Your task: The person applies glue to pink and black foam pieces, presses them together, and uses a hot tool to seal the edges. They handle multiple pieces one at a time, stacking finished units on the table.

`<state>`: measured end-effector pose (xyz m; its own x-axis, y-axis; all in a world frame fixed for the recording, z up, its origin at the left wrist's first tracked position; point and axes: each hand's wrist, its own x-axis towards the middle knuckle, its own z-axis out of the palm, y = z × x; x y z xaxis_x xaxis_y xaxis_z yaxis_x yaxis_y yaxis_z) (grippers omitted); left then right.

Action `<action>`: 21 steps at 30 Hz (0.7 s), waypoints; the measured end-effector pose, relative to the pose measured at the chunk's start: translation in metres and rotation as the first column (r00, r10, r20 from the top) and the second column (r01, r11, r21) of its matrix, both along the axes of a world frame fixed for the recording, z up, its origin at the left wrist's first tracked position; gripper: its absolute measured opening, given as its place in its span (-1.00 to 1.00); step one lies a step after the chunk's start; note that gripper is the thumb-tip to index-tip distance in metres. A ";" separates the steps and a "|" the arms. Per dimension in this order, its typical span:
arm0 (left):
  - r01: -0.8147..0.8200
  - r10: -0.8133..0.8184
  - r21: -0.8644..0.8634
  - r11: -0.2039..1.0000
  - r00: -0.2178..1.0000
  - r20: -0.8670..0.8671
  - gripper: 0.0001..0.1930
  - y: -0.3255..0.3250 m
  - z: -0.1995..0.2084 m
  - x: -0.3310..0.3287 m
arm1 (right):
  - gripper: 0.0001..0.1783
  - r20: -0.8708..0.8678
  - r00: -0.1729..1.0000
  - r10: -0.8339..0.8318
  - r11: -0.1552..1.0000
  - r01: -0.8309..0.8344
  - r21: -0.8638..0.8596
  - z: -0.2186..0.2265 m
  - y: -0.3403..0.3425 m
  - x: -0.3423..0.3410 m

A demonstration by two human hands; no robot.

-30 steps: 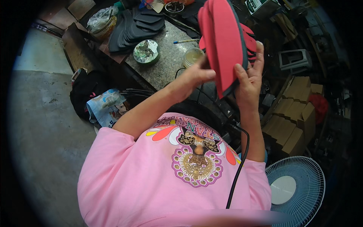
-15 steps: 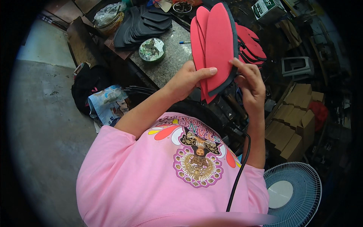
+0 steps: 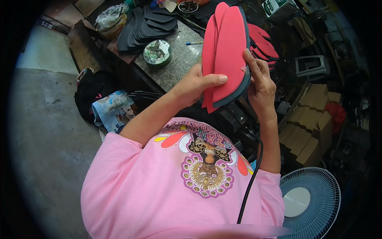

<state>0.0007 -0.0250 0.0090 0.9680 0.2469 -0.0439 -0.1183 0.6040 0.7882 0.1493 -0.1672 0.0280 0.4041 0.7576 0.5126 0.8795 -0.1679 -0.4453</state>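
Note:
Above the workbench I hold up a few long red foam soles (image 3: 230, 51), fanned out and overlapping, the front one edged in dark grey. My left hand (image 3: 195, 85) is closed on their lower left side, thumb flat across the red face and its other fingers mostly hidden behind. At the right edge of the front sole, my right hand (image 3: 261, 81) pinches the dark rim with the fingertips pointing up. A small pale, shiny scrap (image 3: 245, 70) shows at that edge beside the right fingers; what it is I cannot tell.
Black sole pieces (image 3: 147, 26) lie stacked at the far left of the grey bench top (image 3: 179, 65), near a round green tin (image 3: 157, 53) and a pen (image 3: 194, 43). More red soles (image 3: 262, 44) lie behind my right hand. Cardboard boxes (image 3: 304, 127) and a fan (image 3: 314, 199) stand at right.
My right hand has shifted along the sole's edge, its fingers now upright against the rim, and a pale scrap has come into sight there. My left hand keeps its hold.

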 end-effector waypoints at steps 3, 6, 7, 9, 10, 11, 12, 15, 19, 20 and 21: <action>-0.026 0.026 -0.038 0.999 1.000 0.003 -0.51 0.000 0.000 -0.001 | -0.36 -0.205 0.961 0.187 0.982 -0.189 0.009 -0.003 -0.006 0.001; -0.122 0.121 -0.045 0.991 0.992 -0.027 -0.56 -0.002 -0.002 0.001 | -0.29 -0.245 0.933 0.262 0.965 -0.253 0.070 -0.009 -0.009 -0.002; -0.140 0.136 -0.062 0.988 0.989 -0.066 -0.57 -0.002 -0.003 0.002 | -0.35 -0.249 0.921 0.299 0.954 -0.290 0.073 -0.010 -0.011 -0.003; -0.159 0.149 -0.107 0.981 0.984 -0.099 -0.59 -0.001 -0.005 0.005 | -0.38 -0.223 0.925 0.307 0.951 -0.304 0.047 -0.013 -0.012 -0.004; -0.164 0.155 -0.112 0.980 0.984 -0.084 -0.62 -0.001 -0.005 0.006 | -0.40 -0.193 0.927 0.321 0.947 -0.319 0.039 -0.013 -0.012 -0.004; -0.167 0.160 -0.115 0.979 0.985 -0.068 -0.64 -0.002 -0.005 0.007 | -0.39 -0.207 0.942 0.265 0.964 -0.264 0.031 -0.014 -0.012 -0.003; -0.172 0.165 -0.118 0.978 0.984 -0.064 -0.66 -0.003 -0.005 0.007 | -0.38 -0.206 0.952 0.225 0.974 -0.223 0.036 -0.014 -0.011 -0.003; -0.173 0.170 -0.091 0.981 0.985 -0.037 -0.63 -0.005 -0.001 0.008 | -0.35 -0.171 0.979 0.109 0.994 -0.106 0.024 -0.014 -0.009 -0.004; -0.226 0.221 -0.084 0.970 0.973 -0.069 -0.71 -0.004 0.003 0.011 | -0.30 -0.130 0.986 0.108 0.992 -0.116 -0.052 -0.018 -0.010 -0.011; -0.249 0.243 -0.081 0.965 0.967 -0.077 -0.71 -0.004 0.004 0.012 | -0.29 -0.131 0.982 0.135 0.988 -0.143 -0.061 -0.019 -0.010 -0.012; -0.273 0.266 -0.078 0.959 0.960 -0.087 -0.71 -0.003 0.003 0.012 | -0.31 -0.114 0.980 0.163 0.985 -0.169 -0.040 -0.020 -0.010 -0.013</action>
<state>0.0131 -0.0278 0.0125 0.8590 0.4903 -0.1472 -0.2292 0.6255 0.7458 0.1363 -0.1770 0.0079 0.3224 0.8420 0.4325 0.8432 -0.0478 -0.5354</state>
